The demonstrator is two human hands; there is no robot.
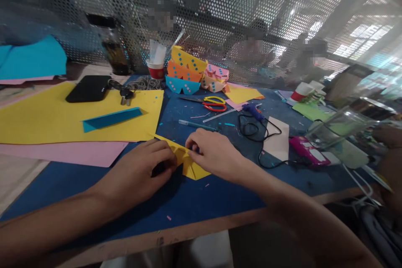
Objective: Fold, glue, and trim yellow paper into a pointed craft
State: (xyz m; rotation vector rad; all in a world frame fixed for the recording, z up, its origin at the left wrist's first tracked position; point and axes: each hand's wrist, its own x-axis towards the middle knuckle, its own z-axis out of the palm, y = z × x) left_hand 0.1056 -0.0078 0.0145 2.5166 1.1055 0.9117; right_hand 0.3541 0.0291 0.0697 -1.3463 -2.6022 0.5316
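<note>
Between my hands lies a folded piece of yellow paper [195, 171] on the blue table mat [188, 205]. My left hand [146, 165] grips its left part, fingers curled, thumb and fingertips at the paper. On the upper right part, my right hand [213, 148] pinches the paper with thumb and forefinger. Some of the paper is hidden behind the fingers. Just behind my right hand lies a capped pen [196, 125]. A folded blue paper strip [112, 119] rests on large yellow sheets [37, 123] to the left.
Scissors [207, 102], a blue glue gun [253, 111] with a trailing cord and a pink power strip [309, 150] lie beyond and right. Several folded paper shapes [185, 71] stand at the back by a paper cup [156, 69]. A phone [89, 88], keys [126, 95] and a glass jar [345, 123] also sit here.
</note>
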